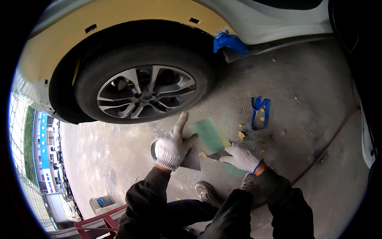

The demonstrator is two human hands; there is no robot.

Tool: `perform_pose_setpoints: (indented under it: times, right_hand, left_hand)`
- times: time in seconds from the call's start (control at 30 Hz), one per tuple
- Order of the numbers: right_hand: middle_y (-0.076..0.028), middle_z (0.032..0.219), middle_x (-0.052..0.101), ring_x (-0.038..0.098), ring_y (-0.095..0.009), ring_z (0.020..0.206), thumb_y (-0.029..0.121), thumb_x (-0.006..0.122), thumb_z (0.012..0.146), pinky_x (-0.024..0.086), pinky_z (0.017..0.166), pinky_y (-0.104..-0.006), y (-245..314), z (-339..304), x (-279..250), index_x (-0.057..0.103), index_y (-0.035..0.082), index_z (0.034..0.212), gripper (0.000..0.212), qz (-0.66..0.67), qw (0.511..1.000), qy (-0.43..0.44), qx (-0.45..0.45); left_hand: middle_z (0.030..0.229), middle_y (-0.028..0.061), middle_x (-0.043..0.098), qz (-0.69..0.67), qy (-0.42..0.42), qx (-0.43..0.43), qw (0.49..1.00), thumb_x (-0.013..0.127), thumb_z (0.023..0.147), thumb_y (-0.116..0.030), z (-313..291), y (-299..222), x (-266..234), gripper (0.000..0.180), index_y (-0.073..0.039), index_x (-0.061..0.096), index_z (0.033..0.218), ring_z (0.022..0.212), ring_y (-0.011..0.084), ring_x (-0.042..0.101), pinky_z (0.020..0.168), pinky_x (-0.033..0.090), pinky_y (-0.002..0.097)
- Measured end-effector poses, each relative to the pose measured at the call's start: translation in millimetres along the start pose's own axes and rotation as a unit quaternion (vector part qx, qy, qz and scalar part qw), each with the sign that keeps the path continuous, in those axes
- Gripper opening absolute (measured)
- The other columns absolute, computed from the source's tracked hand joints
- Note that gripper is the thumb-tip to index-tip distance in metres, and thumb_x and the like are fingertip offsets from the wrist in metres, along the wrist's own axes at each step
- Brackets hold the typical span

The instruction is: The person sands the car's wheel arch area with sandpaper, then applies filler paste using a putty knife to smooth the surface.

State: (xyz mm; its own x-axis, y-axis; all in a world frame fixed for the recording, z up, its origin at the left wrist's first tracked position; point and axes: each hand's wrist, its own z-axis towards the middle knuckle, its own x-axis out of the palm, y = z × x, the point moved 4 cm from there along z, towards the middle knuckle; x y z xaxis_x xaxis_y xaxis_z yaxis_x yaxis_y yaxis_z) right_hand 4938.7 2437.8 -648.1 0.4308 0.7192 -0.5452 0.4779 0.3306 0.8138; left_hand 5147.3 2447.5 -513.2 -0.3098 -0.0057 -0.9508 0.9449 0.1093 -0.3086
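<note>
My left hand (172, 148), in a white knitted glove, is held out below the car's wheel (147, 95), with index finger and thumb stretched apart; its other fingers are mostly hidden. Beside and partly behind it shows the rim of a round metal can (152, 149). A dark grey flat plate (191, 161) juts out from under this hand; whether the hand touches it I cannot tell. Gloved too, my right hand (240, 157) is closed on a putty scraper (218, 155), whose blade points left. The blade overlaps a green sheet (207, 133) with a yellowish smear near its edge.
Above the wheel curves a yellow-beige fender (131, 14). Blue covering (230, 44) wraps the sill end. On the concrete lie a blue strap (260, 113) and yellowish scraps (241, 135). A hose (326, 149) runs at right. A bucket (95, 204) and red metal frame (105, 221) stand lower left.
</note>
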Motion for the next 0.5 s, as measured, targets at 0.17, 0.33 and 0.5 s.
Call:
perform_pose_setpoints:
  times: [0.17,0.33,0.5]
  right_hand:
    - [-0.017,0.105,0.065,0.064,-0.033,0.094,0.039,0.066,0.086,0.051,0.079,-0.0444,5,2,-16,0.068,0.002,0.088,0.037,-0.069,0.997,0.031,-0.011]
    - [-0.015,0.123,0.067,0.067,-0.021,0.091,0.019,0.071,0.087,0.051,0.084,-0.0328,-48,-28,-6,0.065,-0.004,0.086,0.024,0.192,0.941,-0.247,0.131]
    - [-0.011,0.097,0.071,0.063,-0.012,0.083,0.018,0.068,0.092,0.051,0.078,-0.0325,-130,-35,78,0.067,-0.004,0.108,0.027,0.382,0.822,-0.331,0.261]
  left_hand:
    - [0.098,0.0171,0.072,-0.163,0.253,-0.081,0.95,0.075,0.084,-0.028,1,35,38,0.054,-0.004,0.059,0.13,0.084,0.0264,0.07,0.077,0.055,0.0344]
    - [0.1,0.0057,0.071,-0.369,0.219,-0.216,0.877,0.071,0.089,-0.014,-57,39,83,0.03,0.003,0.065,0.113,0.089,0.0102,0.063,0.082,0.051,0.028]
    - [0.104,0.0088,0.071,-0.361,0.189,-0.246,0.879,0.069,0.092,-0.016,-92,35,121,0.035,0.004,0.061,0.12,0.095,0.0107,0.064,0.084,0.052,0.0281]
